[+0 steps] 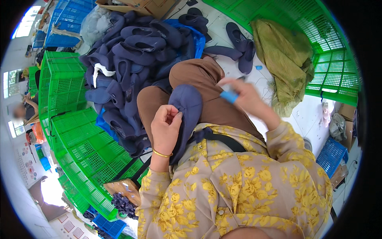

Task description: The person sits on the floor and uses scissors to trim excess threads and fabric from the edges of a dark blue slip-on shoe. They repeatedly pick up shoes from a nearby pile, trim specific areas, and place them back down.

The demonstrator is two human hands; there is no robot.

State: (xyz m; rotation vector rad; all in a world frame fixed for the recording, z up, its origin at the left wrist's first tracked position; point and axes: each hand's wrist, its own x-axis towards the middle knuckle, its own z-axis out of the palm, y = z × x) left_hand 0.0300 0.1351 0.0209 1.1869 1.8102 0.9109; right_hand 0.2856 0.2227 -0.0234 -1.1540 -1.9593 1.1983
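Floral shirt [242, 179], shoe [191, 107], crates [77, 141] either side.

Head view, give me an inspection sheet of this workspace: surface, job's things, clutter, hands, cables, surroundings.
Surface: brown trousers on the lap, supporting a navy shoe.
Job's things: that shoe, plus a shoe pile ahead and left.
Clutter: loose shoes on the pale floor; olive cloth nearby.
Hands: left hand pinches the shoe with its fingers; right hand blurred, apart from it, contents unclear.
Cables: nothing clearly seen.
Surroundings: green crates both sides; blue crate right.
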